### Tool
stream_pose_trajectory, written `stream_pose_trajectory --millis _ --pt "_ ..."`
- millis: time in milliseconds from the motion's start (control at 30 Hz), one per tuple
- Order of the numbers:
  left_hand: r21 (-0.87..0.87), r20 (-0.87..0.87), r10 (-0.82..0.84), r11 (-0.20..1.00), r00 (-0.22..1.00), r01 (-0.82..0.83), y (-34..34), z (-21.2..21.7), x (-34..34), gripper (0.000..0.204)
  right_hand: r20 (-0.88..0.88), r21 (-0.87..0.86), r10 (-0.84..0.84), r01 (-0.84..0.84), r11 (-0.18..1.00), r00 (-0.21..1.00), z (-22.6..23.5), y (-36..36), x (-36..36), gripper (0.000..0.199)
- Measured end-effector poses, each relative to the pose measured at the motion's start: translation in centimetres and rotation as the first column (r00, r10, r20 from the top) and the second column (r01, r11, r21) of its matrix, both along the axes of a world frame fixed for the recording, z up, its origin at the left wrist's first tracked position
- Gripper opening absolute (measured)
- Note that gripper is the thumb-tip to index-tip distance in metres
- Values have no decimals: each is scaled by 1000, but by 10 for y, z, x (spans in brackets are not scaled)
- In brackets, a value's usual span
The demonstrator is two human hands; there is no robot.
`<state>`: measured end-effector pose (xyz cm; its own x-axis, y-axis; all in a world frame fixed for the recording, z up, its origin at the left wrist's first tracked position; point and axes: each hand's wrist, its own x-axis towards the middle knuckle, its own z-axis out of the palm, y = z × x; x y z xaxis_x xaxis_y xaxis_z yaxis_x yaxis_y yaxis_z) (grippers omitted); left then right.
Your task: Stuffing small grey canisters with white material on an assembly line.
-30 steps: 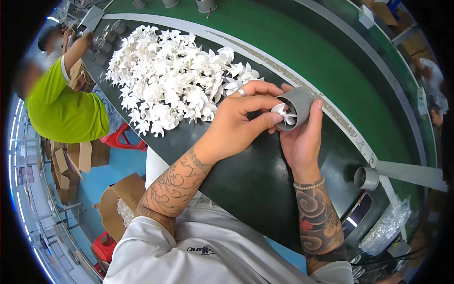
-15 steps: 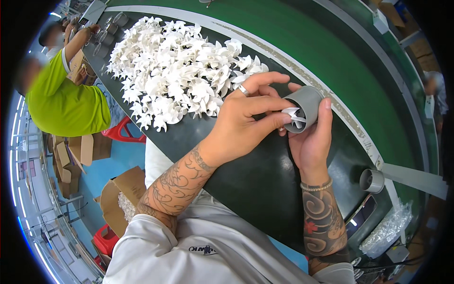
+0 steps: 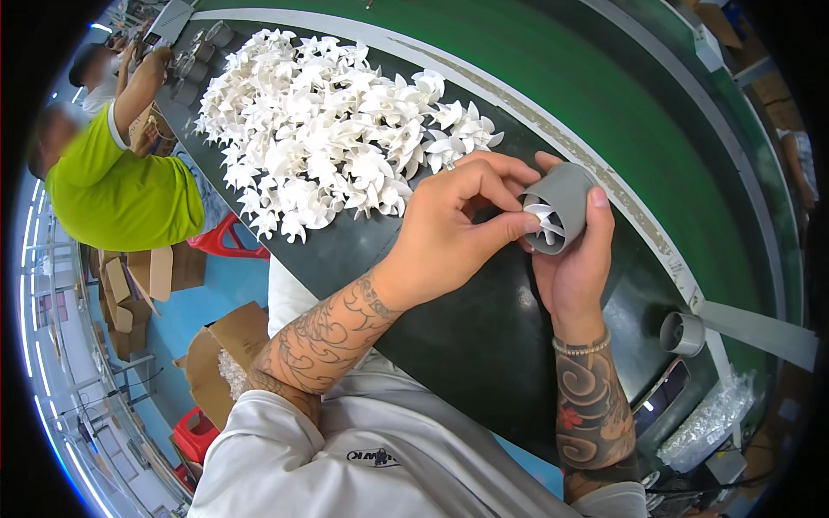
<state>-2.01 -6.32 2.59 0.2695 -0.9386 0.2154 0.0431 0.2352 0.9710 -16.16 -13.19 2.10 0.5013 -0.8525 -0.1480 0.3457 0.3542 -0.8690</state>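
While the person's white-shirted torso fills the bottom of the view, the two tattooed forearms rise over a dark worktop point(image 3: 484, 345). Low on the left, on a blue floor, stand open brown cardboard boxes point(image 3: 216, 354), one holding something pale that is too small to make out; more flattened brown cartons point(image 3: 129, 285) sit further left. At the lower right, a clear plastic bag point(image 3: 712, 419) with unclear contents lies beside a dark flat device point(image 3: 661, 397), partly cut off by the table edge.

Above the worktop, the right hand point(image 3: 574, 268) is curled around a short grey tube point(image 3: 561, 205), fingers wrapped behind it and thumb along its rim. Inside the tube's open mouth sits a white bladed impeller point(image 3: 544, 224). The left hand point(image 3: 449, 233) is partly closed, its thumb and fingertips pinching at the impeller in the tube's opening.

To the right, a second small grey tube point(image 3: 682, 333) lies on its side next to a grey strip point(image 3: 760, 324). Beyond the hands, a large heap of white impellers point(image 3: 337, 138) covers the dark surface. Past it runs a green conveyor belt point(image 3: 622, 95). At far left, a person in a lime-green shirt point(image 3: 121, 194) leans at the same table; grey parts near them are too blurred to identify.
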Motion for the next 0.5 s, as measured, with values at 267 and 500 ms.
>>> stream_pose_trajectory --millis 267,500 --pt "173 -198 -85 978 977 120 0 3 14 25 -8 -143 -35 34 989 999 -11 4 -1 60" --pt "-7 343 -55 998 938 61 -5 17 2 56 260 91 96 -123 988 961 -10 1 -3 61"
